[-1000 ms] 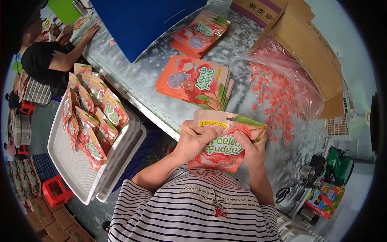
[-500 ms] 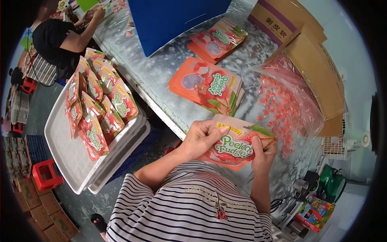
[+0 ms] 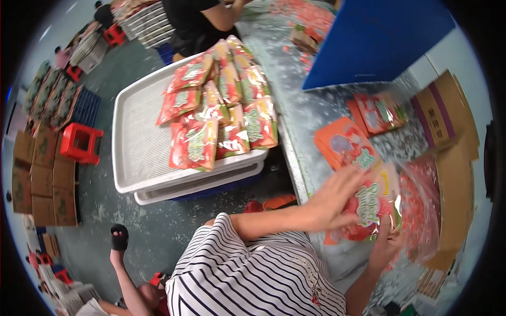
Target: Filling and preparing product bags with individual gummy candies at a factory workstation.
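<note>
A red-orange candy pouch (image 3: 377,208) with a cream top and green leaf print is held tilted above the metal table. My right hand (image 3: 387,246) grips its lower right edge, thumb on the front face; the other fingers are partly hidden. My left hand (image 3: 333,203) lies over the pouch's left side with fingers stretched out and thumb apart, slightly blurred. Just beyond it, flat orange pouches (image 3: 345,141) lie stacked on the table, partly covered by the held one. A second stack of pouches (image 3: 380,111) sits farther back.
Filled pouches (image 3: 195,139) pile on a white tray (image 3: 138,131), stacked on others at my left. Wrapped red candies (image 3: 419,203) fill a clear bag and cardboard box (image 3: 456,189) at right. A blue panel (image 3: 377,45) stands on the table (image 3: 282,100). A co-worker (image 3: 195,23) sits beyond the tray; a red stool (image 3: 81,142) stands on the floor.
My view has swung left toward the tray. My left hand has let go of the pouch's top corner and spread its fingers over its side; my right hand still holds the pouch.
</note>
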`<move>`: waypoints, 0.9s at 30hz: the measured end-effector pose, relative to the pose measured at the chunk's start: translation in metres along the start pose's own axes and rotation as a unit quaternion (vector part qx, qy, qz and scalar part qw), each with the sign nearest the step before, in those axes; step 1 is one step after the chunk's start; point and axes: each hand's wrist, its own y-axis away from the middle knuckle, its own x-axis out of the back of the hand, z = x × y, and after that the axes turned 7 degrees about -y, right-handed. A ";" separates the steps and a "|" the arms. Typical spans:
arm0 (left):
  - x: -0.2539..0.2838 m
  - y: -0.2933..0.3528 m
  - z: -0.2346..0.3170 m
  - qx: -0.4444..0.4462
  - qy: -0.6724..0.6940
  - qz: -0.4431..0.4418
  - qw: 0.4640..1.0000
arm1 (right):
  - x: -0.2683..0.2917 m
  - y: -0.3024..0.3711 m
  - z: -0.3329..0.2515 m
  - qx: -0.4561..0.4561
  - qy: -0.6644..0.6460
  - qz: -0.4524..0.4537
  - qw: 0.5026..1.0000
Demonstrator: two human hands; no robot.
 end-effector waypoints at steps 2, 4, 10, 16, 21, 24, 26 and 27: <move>0.002 0.015 0.008 -0.051 0.006 -0.017 0.999 | -0.027 -0.006 -0.010 0.009 -0.046 -0.021 0.999; 0.006 0.022 0.007 -0.030 -0.004 0.021 0.999 | -0.055 -0.006 -0.020 0.010 -0.105 -0.052 0.993; 0.072 0.042 -0.021 0.011 -0.190 0.197 0.962 | -0.120 0.012 -0.058 -0.008 -0.255 -0.304 0.918; 0.191 0.067 -0.043 0.040 -0.473 0.291 0.831 | -0.117 0.023 -0.039 0.047 -0.201 -0.429 0.879; 0.235 0.144 -0.130 0.255 -0.512 0.281 0.770 | -0.092 0.028 0.011 -0.102 -0.168 -0.377 0.905; 0.230 0.186 -0.159 0.310 -0.548 0.225 0.743 | -0.076 0.037 0.039 -0.159 -0.173 -0.309 0.922; 0.264 0.211 -0.170 0.342 -0.504 0.193 0.769 | -0.059 0.044 0.067 -0.145 -0.160 -0.287 0.933; 0.278 0.218 -0.180 0.370 -0.470 0.168 0.784 | -0.052 0.045 0.077 -0.155 -0.173 -0.250 0.940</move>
